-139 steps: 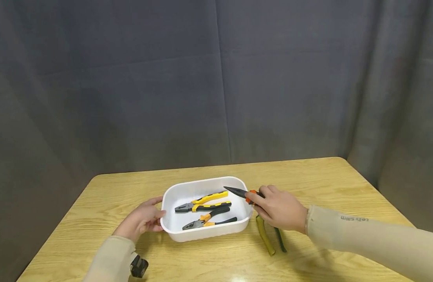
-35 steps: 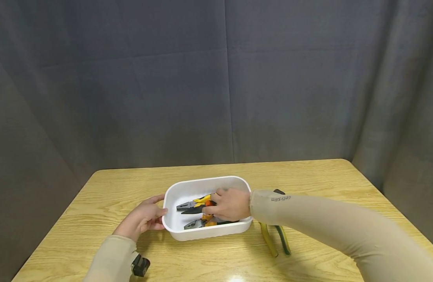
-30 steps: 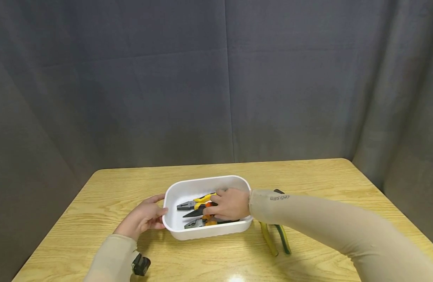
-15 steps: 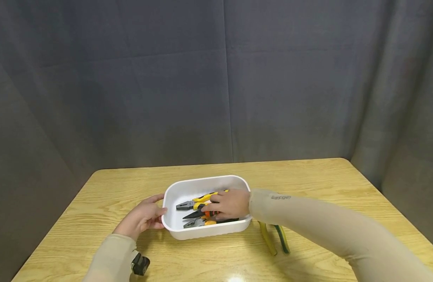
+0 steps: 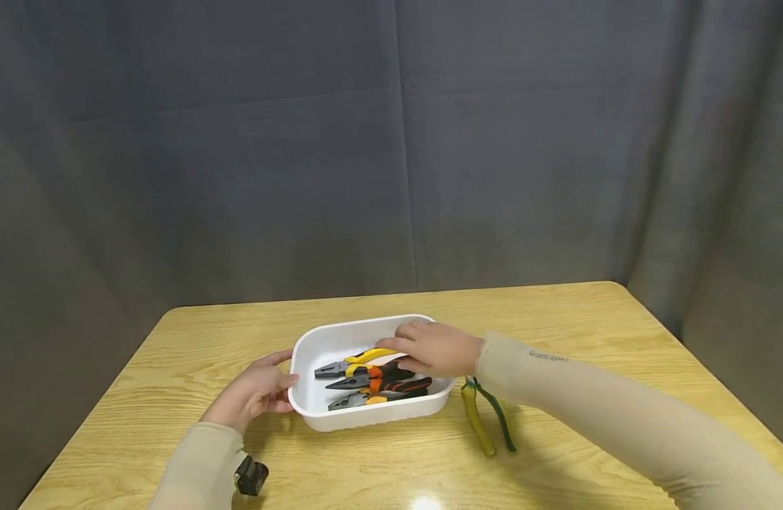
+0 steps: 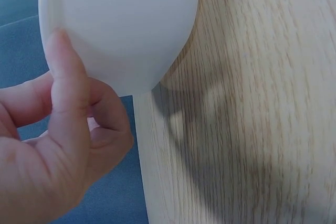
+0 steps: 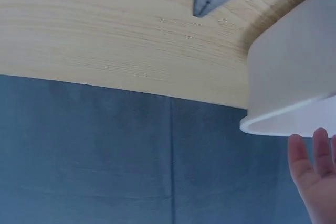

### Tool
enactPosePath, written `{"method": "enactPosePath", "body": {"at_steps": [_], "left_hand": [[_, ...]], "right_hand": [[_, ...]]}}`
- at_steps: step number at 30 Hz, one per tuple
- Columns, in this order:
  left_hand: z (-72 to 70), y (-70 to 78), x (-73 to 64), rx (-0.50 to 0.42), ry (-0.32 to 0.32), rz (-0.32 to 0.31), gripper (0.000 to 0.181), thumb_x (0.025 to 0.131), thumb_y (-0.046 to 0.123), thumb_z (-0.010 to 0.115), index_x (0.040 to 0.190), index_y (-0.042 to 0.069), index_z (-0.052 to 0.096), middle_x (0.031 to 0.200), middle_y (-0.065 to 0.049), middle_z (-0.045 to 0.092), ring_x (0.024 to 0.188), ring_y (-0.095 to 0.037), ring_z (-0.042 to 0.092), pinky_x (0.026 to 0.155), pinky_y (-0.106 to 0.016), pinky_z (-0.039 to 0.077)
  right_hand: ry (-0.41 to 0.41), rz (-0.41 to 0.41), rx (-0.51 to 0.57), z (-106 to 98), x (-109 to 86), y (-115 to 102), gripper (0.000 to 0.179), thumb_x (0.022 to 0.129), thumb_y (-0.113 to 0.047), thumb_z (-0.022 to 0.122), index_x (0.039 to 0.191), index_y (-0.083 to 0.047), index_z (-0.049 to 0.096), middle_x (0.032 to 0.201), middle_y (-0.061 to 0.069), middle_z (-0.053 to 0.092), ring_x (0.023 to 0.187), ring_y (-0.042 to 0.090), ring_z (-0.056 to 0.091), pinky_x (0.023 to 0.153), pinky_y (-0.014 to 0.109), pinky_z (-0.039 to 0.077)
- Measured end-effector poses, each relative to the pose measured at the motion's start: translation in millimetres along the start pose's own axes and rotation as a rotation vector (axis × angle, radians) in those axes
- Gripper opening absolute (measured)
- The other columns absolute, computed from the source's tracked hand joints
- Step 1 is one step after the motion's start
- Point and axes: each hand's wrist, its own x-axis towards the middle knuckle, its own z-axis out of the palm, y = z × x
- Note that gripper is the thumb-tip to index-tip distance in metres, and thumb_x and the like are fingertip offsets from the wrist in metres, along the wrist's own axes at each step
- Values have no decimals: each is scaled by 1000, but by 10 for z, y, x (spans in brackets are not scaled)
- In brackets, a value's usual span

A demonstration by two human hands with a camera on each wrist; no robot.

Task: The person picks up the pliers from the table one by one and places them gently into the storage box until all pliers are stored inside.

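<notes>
My left hand [image 5: 258, 388] grips the left end of a white plastic tray [image 5: 379, 419], its thumb over the rim. In the left wrist view, that thumb lies on the wall of the tray [image 6: 126, 30], the other fingers curled behind. Inside lie yellow-and-black combination pliers [image 5: 333, 370], long-nose pliers [image 5: 375, 382] with orange-and-black handles, and a second pair of combination pliers [image 5: 350, 402], partly covered by the long-nose pair. Over the tray's right end is my right hand [image 5: 439, 348], fingers loosely extended and holding nothing. It hides part of the far handles.
On the wooden table [image 5: 366, 467], right of the tray, lie pliers with yellow-and-green handles [image 5: 477, 418], their head hidden behind the right forearm. Their grey jaws show at the top of the right wrist view. A dark grey curtain [image 5: 270, 177] hangs behind the table.
The right hand carried the long-nose pliers from the tray's right edge into it and let them go. It has since drawn up and back rightward. The left hand kept its grip.
</notes>
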Motion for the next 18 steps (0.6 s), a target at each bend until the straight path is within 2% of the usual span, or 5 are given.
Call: {"method": "enactPosePath", "body": {"at_steps": [5, 8, 13, 18], "left_hand": [[-26, -8, 8, -2, 3, -13, 58, 97, -5, 48, 150, -2, 24, 77, -13, 53, 56, -14, 53, 49, -19, 54], [-37, -8, 13, -4, -8, -10, 59, 97, -6, 48, 150, -2, 23, 77, -13, 53, 56, -14, 53, 49, -18, 54], [-43, -12, 11, -3, -11, -12, 58, 97, -6, 47, 150, -2, 23, 76, -13, 54, 55, -14, 54, 49, -19, 54], [-50, -13, 19, -11, -23, -6, 60, 97, -6, 47, 150, -3, 21, 74, -13, 53, 55, -13, 54, 48, -18, 54]], "right_hand": [[5, 101, 98, -85, -125, -4, 44, 101, -25, 55, 142, -11, 46, 117, 5, 57, 106, 20, 54, 91, 37, 50], [31, 135, 102, -138, -187, -8, 44, 100, -24, 56, 140, -10, 48, 119, 6, 57, 107, 22, 54, 92, 39, 50], [87, 169, 65, -183, -272, 0, 39, 100, -26, 56, 135, -8, 53, 112, 6, 58, 101, 22, 55, 87, 39, 50], [144, 251, 59, -235, -375, -5, 41, 99, -26, 58, 134, -6, 54, 111, 9, 58, 100, 24, 55, 83, 41, 51]]}}
